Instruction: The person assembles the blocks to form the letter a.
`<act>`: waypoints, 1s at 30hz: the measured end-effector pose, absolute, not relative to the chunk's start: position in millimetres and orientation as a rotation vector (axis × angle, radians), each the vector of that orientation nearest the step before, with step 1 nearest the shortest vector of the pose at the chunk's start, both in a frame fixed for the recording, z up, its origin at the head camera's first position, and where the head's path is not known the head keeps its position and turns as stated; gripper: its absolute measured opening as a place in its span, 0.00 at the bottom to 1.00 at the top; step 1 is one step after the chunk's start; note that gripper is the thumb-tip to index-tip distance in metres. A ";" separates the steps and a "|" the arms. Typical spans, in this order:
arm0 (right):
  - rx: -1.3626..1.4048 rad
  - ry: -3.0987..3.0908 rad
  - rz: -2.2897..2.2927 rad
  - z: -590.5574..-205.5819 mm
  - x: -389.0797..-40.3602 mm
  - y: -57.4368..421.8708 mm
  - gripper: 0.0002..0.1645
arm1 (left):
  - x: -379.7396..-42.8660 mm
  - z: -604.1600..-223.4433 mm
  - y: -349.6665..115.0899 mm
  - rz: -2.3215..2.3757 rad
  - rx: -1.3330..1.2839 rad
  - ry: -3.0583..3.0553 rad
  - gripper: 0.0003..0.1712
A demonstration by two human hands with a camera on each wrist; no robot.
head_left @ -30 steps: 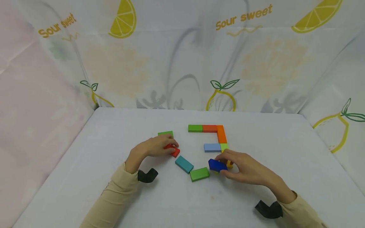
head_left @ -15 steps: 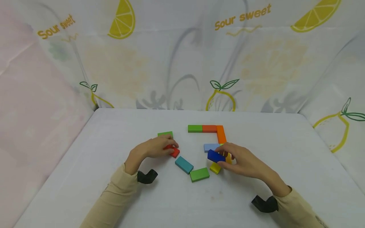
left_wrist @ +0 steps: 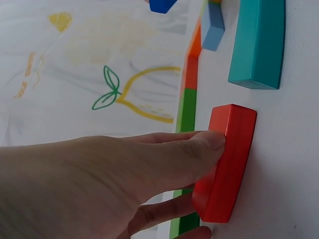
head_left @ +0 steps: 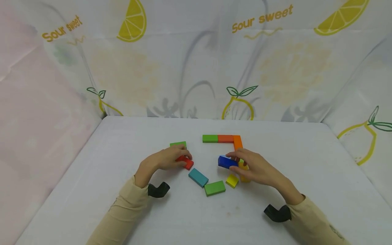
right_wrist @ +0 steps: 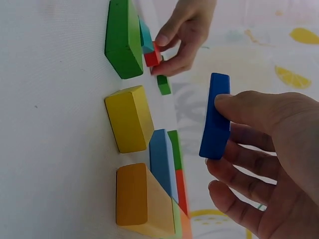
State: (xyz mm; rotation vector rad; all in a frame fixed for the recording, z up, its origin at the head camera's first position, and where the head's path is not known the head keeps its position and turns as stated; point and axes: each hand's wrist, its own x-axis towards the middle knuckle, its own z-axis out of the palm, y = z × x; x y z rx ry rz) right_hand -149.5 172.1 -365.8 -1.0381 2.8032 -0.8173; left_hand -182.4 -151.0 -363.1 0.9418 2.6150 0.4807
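Between its thumb and fingers my right hand (head_left: 257, 168) pinches a dark blue block (right_wrist: 217, 117), held up off the table just in front of the light blue block (right_wrist: 161, 159). On the left, my left hand (head_left: 166, 159) holds a red block (left_wrist: 227, 164) by its sides; the block rests on the table. Close to that hand lie a teal block (head_left: 198, 177) and a green block (head_left: 178, 143), partly covered by the fingers. Below the right hand are a small yellow block (head_left: 232, 181) and an orange-yellow block (right_wrist: 132, 194).
At the back, a green block (head_left: 210, 139) and an orange-red block (head_left: 225, 139) lie end to end, meeting an orange block (head_left: 237, 142) at a corner. Another green block (head_left: 215, 188) lies at the front. A printed cloth (head_left: 190, 61) hangs behind the white table (head_left: 137, 217).
My right hand has lifted the dark blue block and carried it away from me and slightly left, uncovering the small yellow block. The left hand stays on the red block.
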 end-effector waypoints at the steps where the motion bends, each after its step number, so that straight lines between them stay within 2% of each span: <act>1: -1.042 2.808 -0.817 -365.4 -150.4 170.8 0.23 | -182.6 -363.2 -151.4 0.478 0.943 2.615 0.14; 30: -1.070 2.759 -0.867 -375.0 -174.6 139.2 0.20 | -184.4 -366.3 -154.5 0.516 0.941 2.608 0.14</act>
